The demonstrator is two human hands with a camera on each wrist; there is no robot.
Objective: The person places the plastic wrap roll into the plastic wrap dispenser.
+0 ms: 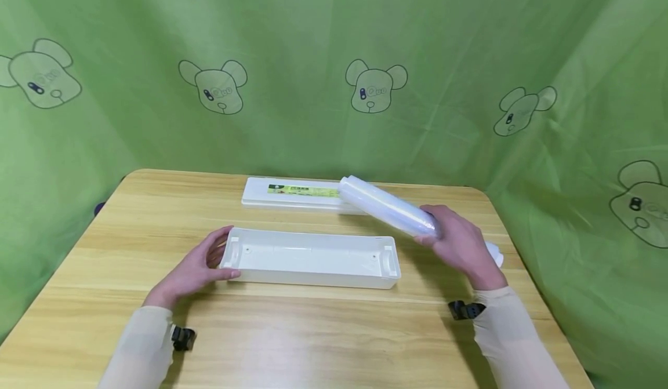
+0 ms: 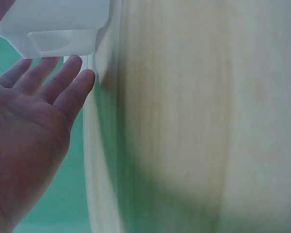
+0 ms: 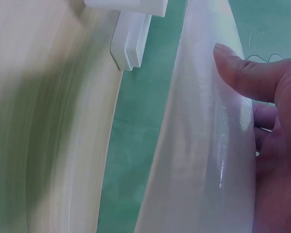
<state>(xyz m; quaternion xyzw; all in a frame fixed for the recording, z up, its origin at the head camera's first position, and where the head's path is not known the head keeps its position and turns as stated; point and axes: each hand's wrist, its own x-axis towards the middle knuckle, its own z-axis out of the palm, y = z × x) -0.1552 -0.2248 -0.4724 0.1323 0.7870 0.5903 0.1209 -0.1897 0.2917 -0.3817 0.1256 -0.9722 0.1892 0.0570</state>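
Observation:
A long white plastic box [image 1: 313,277] lies uncovered on the table, its hollow side up. My left hand [image 1: 195,267] spans the box's left end, thumb along the near side and fingers at the far corner. In the left wrist view, the fingers [image 2: 73,90] lie against the box [image 2: 63,22]. To the right, my right hand [image 1: 459,235] grips a roll of cling film [image 1: 388,204] around its middle, holding it aslant over the table. The right wrist view shows the thumb [image 3: 250,77] across the film roll [image 3: 199,136].
Behind the box lies a long white lid [image 1: 256,193] with a green and yellow label, partly overlapped by the roll in the head view. The wooden table [image 1: 292,342] ends at a green curtain [image 1: 297,134] printed with cartoon heads.

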